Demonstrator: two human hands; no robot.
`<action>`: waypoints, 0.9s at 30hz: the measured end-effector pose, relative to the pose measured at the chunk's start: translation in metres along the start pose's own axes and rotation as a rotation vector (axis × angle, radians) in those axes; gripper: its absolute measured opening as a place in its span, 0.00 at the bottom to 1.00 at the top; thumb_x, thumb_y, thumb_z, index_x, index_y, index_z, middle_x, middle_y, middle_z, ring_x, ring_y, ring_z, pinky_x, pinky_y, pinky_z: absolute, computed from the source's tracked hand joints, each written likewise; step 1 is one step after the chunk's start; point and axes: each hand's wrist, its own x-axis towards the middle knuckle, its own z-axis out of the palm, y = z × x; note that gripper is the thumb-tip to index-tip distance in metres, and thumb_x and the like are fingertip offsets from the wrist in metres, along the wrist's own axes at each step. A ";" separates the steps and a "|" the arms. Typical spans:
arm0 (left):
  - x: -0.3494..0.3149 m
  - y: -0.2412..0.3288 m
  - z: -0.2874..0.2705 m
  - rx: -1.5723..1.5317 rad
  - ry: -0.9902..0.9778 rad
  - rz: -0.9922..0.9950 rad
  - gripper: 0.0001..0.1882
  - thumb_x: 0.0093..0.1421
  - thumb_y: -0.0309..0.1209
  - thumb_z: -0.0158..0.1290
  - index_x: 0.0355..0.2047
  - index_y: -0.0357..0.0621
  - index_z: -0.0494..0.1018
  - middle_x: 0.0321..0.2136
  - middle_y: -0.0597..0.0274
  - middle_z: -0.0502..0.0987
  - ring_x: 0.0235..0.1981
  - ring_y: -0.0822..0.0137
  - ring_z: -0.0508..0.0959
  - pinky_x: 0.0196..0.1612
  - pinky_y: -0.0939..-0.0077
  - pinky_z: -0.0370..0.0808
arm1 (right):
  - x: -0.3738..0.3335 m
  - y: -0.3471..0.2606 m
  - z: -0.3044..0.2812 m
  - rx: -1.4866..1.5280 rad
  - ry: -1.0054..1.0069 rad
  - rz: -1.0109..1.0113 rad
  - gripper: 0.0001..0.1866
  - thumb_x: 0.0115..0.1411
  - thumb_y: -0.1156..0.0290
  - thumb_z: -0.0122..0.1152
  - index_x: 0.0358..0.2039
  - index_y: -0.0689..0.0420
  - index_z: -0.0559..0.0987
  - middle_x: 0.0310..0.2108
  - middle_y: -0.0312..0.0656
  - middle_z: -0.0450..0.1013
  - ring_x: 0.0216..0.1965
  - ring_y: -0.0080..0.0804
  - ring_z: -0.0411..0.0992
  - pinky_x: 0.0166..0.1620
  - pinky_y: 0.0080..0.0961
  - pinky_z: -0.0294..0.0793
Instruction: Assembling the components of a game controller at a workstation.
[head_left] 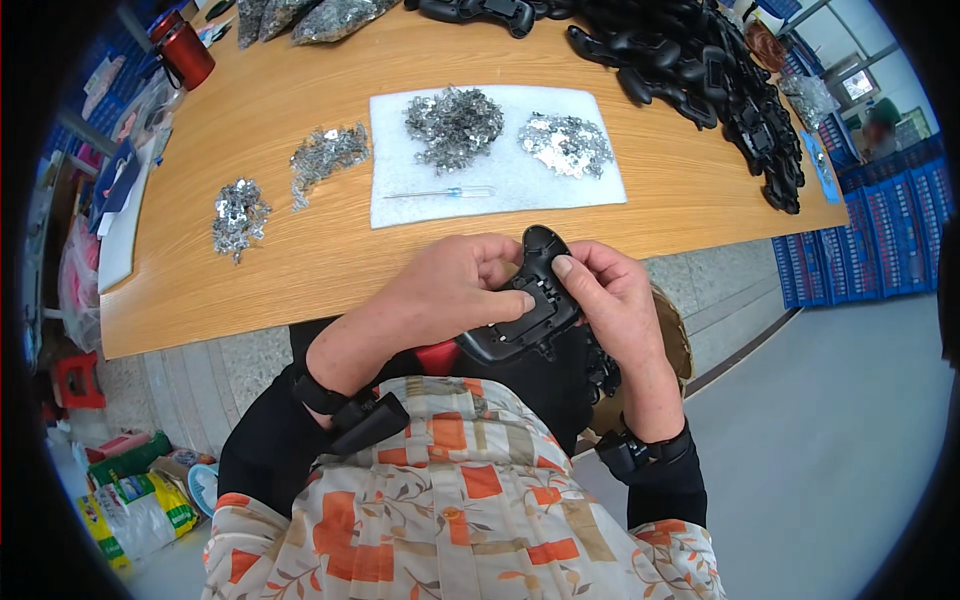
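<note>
A black game controller shell [497,341] is held between my two hands in front of the table edge, its battery compartment side facing up. My left hand [445,285] grips it from the left, with the thumb pressed on the compartment area. On the other side my right hand [615,295] holds the upper grip, thumb on top and fingers curled behind. Beyond them lies a white foam sheet [400,215] bearing a heap of dark metal clips [453,127], a heap of shiny metal pieces [565,145] and a screwdriver with a clear blue handle [455,191].
More small metal parts [240,215] and clips [325,160] lie left on the wooden table [300,270]. Black controllers [690,70] are piled far right. Bags of parts [335,20] and a red flask [182,50] stand at the back left. Blue crates [880,240] are right.
</note>
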 end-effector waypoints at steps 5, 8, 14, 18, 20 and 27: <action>0.000 -0.006 -0.004 -0.078 0.113 0.019 0.22 0.69 0.33 0.55 0.58 0.32 0.71 0.43 0.60 0.82 0.41 0.75 0.80 0.45 0.82 0.76 | 0.000 -0.003 -0.009 0.006 0.025 0.014 0.10 0.68 0.67 0.62 0.42 0.61 0.82 0.27 0.26 0.76 0.23 0.09 0.67 0.26 0.12 0.66; 0.000 -0.004 -0.018 0.033 0.140 0.031 0.23 0.73 0.40 0.48 0.58 0.32 0.72 0.44 0.57 0.83 0.43 0.73 0.80 0.47 0.80 0.76 | -0.001 -0.005 -0.019 -0.002 0.050 0.021 0.11 0.68 0.66 0.62 0.41 0.61 0.82 0.26 0.26 0.75 0.23 0.10 0.67 0.25 0.12 0.65; -0.013 0.028 -0.026 0.105 0.229 -0.018 0.22 0.73 0.41 0.46 0.56 0.36 0.74 0.41 0.59 0.82 0.40 0.73 0.80 0.45 0.78 0.77 | -0.021 0.001 -0.050 -0.148 0.187 0.103 0.13 0.68 0.62 0.61 0.39 0.59 0.83 0.24 0.26 0.73 0.21 0.11 0.65 0.24 0.12 0.64; -0.010 0.052 -0.053 0.216 0.294 0.076 0.21 0.71 0.40 0.51 0.54 0.37 0.75 0.39 0.63 0.81 0.38 0.74 0.79 0.43 0.79 0.77 | -0.051 0.056 -0.125 -0.194 0.275 0.189 0.13 0.68 0.60 0.60 0.33 0.55 0.81 0.22 0.25 0.70 0.20 0.12 0.64 0.21 0.14 0.62; 0.000 0.064 -0.074 0.306 0.333 0.116 0.20 0.70 0.40 0.52 0.53 0.37 0.76 0.37 0.64 0.81 0.37 0.75 0.79 0.41 0.79 0.77 | -0.078 0.082 -0.167 -0.175 0.352 0.213 0.13 0.68 0.59 0.60 0.31 0.53 0.80 0.21 0.24 0.69 0.19 0.12 0.63 0.19 0.15 0.59; 0.077 0.090 -0.171 0.923 0.637 0.216 0.16 0.60 0.41 0.57 0.38 0.41 0.83 0.34 0.50 0.84 0.38 0.54 0.83 0.44 0.63 0.78 | -0.128 0.260 -0.320 -0.742 0.868 0.110 0.20 0.69 0.61 0.59 0.47 0.68 0.79 0.40 0.45 0.79 0.37 0.30 0.77 0.42 0.28 0.76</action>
